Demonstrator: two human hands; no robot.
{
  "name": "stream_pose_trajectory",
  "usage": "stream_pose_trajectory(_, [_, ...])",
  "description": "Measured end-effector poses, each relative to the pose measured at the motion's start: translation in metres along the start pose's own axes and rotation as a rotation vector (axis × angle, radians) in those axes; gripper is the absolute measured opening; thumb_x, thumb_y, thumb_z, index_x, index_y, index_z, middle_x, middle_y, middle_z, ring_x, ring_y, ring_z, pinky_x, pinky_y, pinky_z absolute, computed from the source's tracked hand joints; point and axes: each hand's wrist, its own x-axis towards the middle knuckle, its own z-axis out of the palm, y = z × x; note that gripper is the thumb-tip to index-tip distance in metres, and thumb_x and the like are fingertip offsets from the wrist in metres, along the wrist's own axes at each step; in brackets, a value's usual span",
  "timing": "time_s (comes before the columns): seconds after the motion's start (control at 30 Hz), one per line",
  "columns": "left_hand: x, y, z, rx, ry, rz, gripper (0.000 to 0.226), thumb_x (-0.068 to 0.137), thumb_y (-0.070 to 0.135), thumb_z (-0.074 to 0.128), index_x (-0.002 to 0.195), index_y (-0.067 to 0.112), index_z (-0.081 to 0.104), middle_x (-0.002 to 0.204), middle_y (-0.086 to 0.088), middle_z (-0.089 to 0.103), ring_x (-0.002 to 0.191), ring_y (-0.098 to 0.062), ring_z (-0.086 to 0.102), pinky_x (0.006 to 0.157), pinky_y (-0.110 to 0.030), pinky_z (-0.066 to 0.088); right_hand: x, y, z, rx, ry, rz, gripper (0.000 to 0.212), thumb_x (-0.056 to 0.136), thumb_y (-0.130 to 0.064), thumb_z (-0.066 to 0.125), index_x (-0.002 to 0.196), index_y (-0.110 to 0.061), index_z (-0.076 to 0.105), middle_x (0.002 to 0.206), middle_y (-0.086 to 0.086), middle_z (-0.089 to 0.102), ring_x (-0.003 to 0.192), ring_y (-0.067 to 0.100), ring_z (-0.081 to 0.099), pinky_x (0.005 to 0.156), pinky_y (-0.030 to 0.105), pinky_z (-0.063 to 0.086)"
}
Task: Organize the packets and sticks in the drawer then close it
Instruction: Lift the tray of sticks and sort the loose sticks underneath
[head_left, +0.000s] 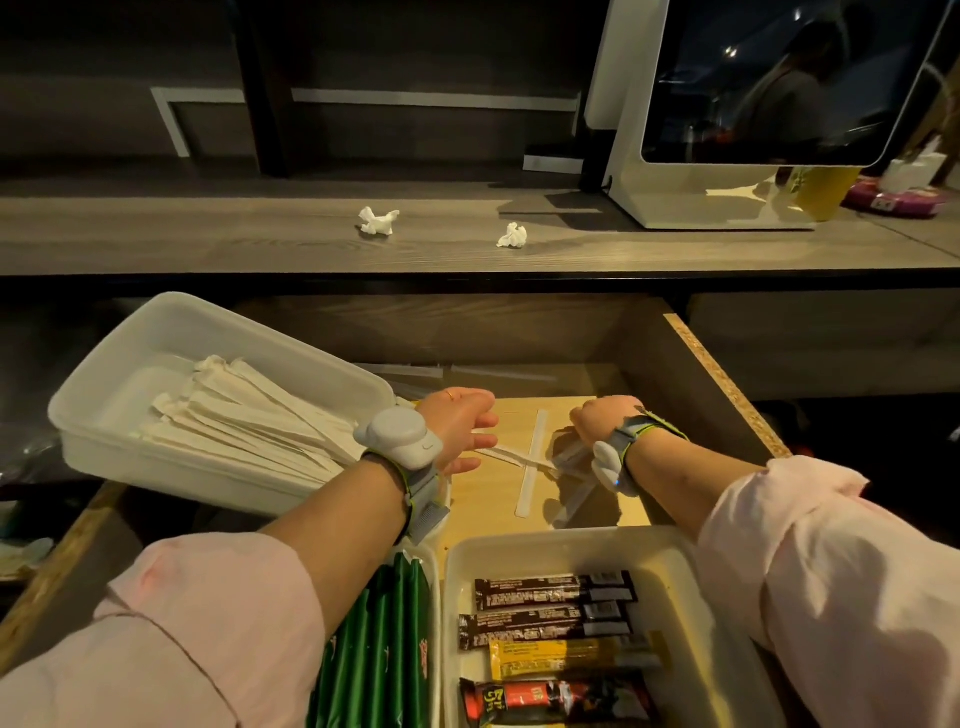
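One loose stick (531, 462) lies on the drawer (727, 374) floor between my hands, its long axis running away from me. My left hand (462, 431) is half open, holding a thin stick crosswise over it, while my right hand (602, 421) is fisted around a bundle of sticks and sits slightly nearer.

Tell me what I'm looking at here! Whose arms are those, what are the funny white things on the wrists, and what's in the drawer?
There is no machine here. A person wears a camera on the head, so you see their own arms from above. The left hand pinches one paper-wrapped stick. The right hand is closed on a bundle of wrapped sticks. The white gadgets are wrist bands; what they do, I cannot tell. In the open drawer sit a clear tub of sticks, a tray of coffee packets, and green packets. Two crumpled tissues lie on the counter above.
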Motion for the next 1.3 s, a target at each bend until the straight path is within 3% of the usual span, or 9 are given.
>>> stream_pose_trajectory(0.17, [-0.001,0.002,0.000,-0.002,-0.010,-0.012,0.018,0.098,0.029,0.046,0.113,0.023,0.053,0.111,-0.001,0.060,0.098,-0.018,0.060,0.088,-0.035,0.047,0.000,-0.002,-0.006,0.015,-0.002,-0.071,0.030,0.090,-0.019,0.052,0.118,-0.013,0.061,0.119,0.010,0.061,0.111,0.031,0.059,0.089,0.041,0.052])
stream_pose_trajectory(0.37, [-0.003,0.004,-0.004,-0.007,0.011,0.007,0.027,0.097,0.029,0.047,0.121,0.018,0.055,0.110,-0.002,0.061,0.098,-0.018,0.061,0.092,-0.037,0.048,0.002,-0.018,-0.007,0.056,-0.097,-0.135,0.027,0.073,-0.018,0.072,0.099,-0.019,0.066,0.095,0.005,0.069,0.081,0.026,0.066,0.079,0.040,0.058])
stream_pose_trajectory(0.5, [-0.005,0.005,-0.005,-0.039,0.015,0.002,0.029,0.097,0.028,0.047,0.123,0.017,0.054,0.111,-0.002,0.060,0.099,-0.019,0.060,0.089,-0.036,0.047,0.002,-0.031,-0.019,0.219,-0.110,-0.291,0.035,0.083,-0.021,0.064,0.118,-0.024,0.060,0.114,0.005,0.065,0.098,0.028,0.063,0.085,0.036,0.053])
stream_pose_trajectory(0.7, [-0.004,0.006,-0.009,-0.076,0.032,0.007,0.032,0.098,0.026,0.047,0.128,0.015,0.052,0.120,-0.006,0.060,0.100,-0.020,0.058,0.091,-0.037,0.046,0.009,-0.030,-0.022,-0.113,-0.080,-0.396,0.118,0.067,-0.030,0.084,0.149,-0.039,0.001,0.160,-0.002,0.010,0.146,0.029,0.017,0.110,0.052,0.033])
stream_pose_trajectory(0.83, [-0.004,0.007,-0.009,-0.082,0.029,0.005,0.032,0.099,0.025,0.045,0.128,0.016,0.052,0.128,-0.008,0.059,0.100,-0.020,0.057,0.092,-0.037,0.046,0.007,-0.045,-0.004,-0.278,-0.070,-0.456,0.126,0.066,-0.036,0.083,0.146,-0.043,-0.016,0.160,-0.002,-0.016,0.148,0.027,-0.010,0.116,0.057,0.014])
stream_pose_trajectory(1.0, [-0.001,0.003,-0.007,-0.091,0.038,0.030,0.035,0.098,0.024,0.046,0.131,0.013,0.052,0.112,-0.007,0.060,0.079,-0.014,0.061,0.062,-0.027,0.052,0.004,-0.060,-0.018,-0.331,-0.016,-0.566,0.120,0.069,-0.040,0.079,0.148,-0.042,-0.011,0.159,-0.002,-0.022,0.148,0.028,-0.013,0.116,0.059,0.012])
stream_pose_trajectory(1.13, [-0.001,0.003,-0.008,-0.093,0.043,0.028,0.032,0.098,0.026,0.046,0.128,0.016,0.052,0.107,-0.003,0.060,0.082,-0.015,0.061,0.066,-0.026,0.050,0.005,-0.067,-0.034,-0.252,-0.086,-0.535,0.095,0.076,-0.036,0.072,0.151,-0.035,0.013,0.160,-0.001,0.008,0.147,0.027,0.011,0.114,0.055,0.023])
stream_pose_trajectory(1.2, [-0.001,0.003,-0.012,-0.086,0.051,0.022,0.031,0.098,0.028,0.047,0.127,0.019,0.053,0.108,-0.002,0.061,0.093,-0.018,0.061,0.079,-0.031,0.050,0.012,-0.066,-0.037,-0.095,-0.056,-0.486,0.060,0.086,-0.043,0.059,0.141,-0.036,0.036,0.144,0.000,0.041,0.133,0.027,0.039,0.103,0.050,0.040])
stream_pose_trajectory(1.3, [0.000,0.002,-0.016,-0.090,0.057,0.024,0.026,0.097,0.029,0.048,0.121,0.021,0.054,0.095,0.002,0.061,0.084,-0.014,0.061,0.073,-0.029,0.049,0.013,-0.058,-0.032,0.089,-0.059,-0.418,0.045,0.081,-0.035,0.067,0.124,-0.033,0.054,0.120,-0.003,0.058,0.113,0.025,0.058,0.090,0.044,0.051])
